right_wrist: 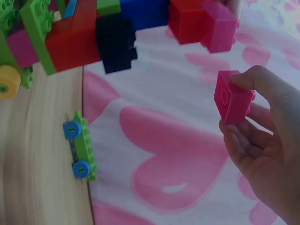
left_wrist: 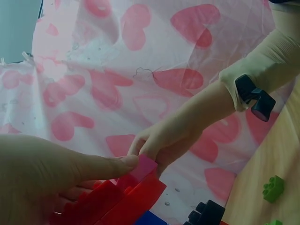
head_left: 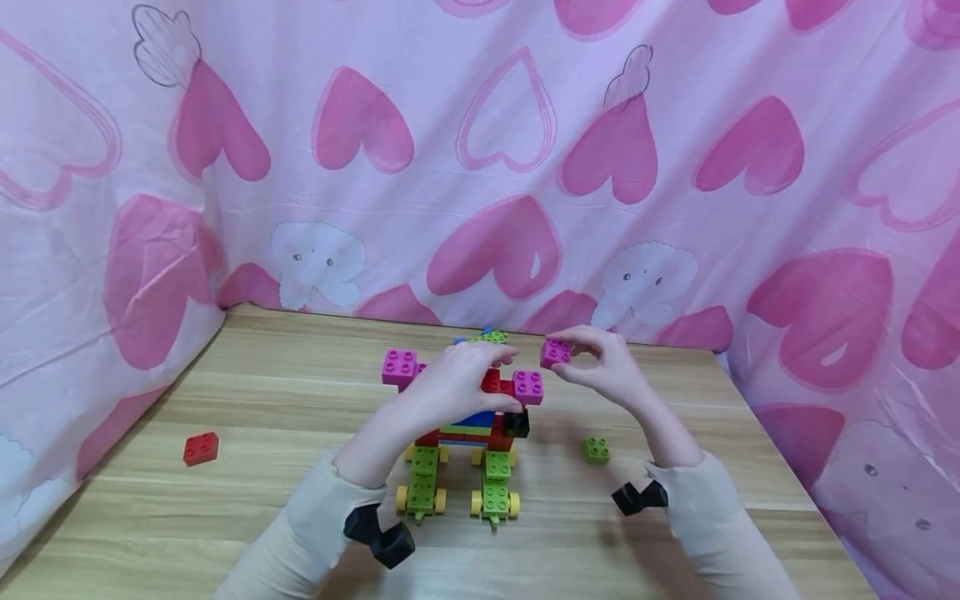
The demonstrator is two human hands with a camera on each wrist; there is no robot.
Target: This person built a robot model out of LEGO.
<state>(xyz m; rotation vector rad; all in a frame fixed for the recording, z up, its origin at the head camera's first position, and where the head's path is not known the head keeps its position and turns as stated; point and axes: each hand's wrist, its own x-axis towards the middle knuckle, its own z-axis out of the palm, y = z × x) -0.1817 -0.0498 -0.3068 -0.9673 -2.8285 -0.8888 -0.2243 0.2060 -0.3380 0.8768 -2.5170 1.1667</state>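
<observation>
A toy model of building bricks stands on four-wheeled green bases (head_left: 423, 479) in the head view. My left hand (head_left: 457, 379) grips its upper red bricks (left_wrist: 122, 201), thumb along one side and fingers on the other. Pink bricks (head_left: 400, 367) cap both ends of this crosspiece. To the right, my right hand (head_left: 603, 367) pinches a loose pink brick (right_wrist: 232, 96) between thumb and fingers, apart from the model. Its hollow underside faces the model in the right wrist view. A black brick (right_wrist: 115, 42) juts from the model's body.
A green brick (head_left: 597, 451) lies on the table (head_left: 270, 517) right of the model, and a red brick (head_left: 201, 448) lies far left. Behind the model, a green wheeled base (right_wrist: 84, 147) with blue wheels stands near the table's edge. A heart-print cloth (head_left: 480, 183) surrounds the table.
</observation>
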